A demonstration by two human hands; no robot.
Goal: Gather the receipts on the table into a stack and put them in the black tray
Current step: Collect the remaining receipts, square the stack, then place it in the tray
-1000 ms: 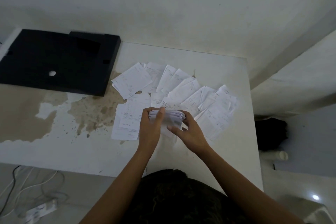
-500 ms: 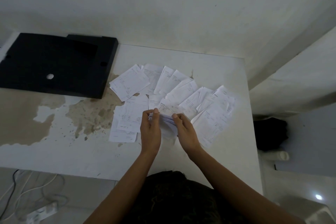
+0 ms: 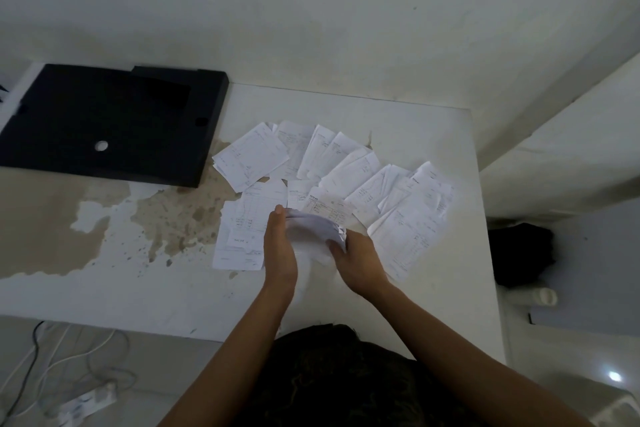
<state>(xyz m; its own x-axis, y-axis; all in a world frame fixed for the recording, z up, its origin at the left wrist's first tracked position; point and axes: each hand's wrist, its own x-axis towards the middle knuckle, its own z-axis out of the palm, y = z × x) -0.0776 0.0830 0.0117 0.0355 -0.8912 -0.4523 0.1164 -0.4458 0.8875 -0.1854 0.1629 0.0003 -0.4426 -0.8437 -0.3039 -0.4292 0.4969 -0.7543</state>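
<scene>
A small bundle of receipts (image 3: pixel 317 230) is held between the two hands, just above the table (image 3: pixel 415 125), its sheets bowed and not yet squared. The left hand (image 3: pixel 280 246) is closed on the bundle's left edge, fingers upright against it; the right hand (image 3: pixel 358 258) is clamped on the lower right corner, thumb laid over the top sheet. So both hands are shut on paper, close together with only the bundle between them.

Outward from there, the loose receipts (image 3: pixel 349 170) are seen fanned in an arc beyond and to both sides of the hands. The right end of the fan (image 3: pixel 412 222) lies just beside the right hand, its long sheets running away and up to the right. The sheets at the left end (image 3: pixel 242 236) lie flat, touching the outer side of the left hand. The far sheets must be reached for over the bundle.

The black tray (image 3: pixel 114 121) is found well off to the left and beyond the left hand, past a stained patch of tabletop (image 3: pixel 173 218); the left hand is clearly the nearer to it. No receipts can be seen in the tray.

The gathering is judged far from done. A sideways sweep to the right looks to be the next pick-up, since those sheets lie closest to a hand.
</scene>
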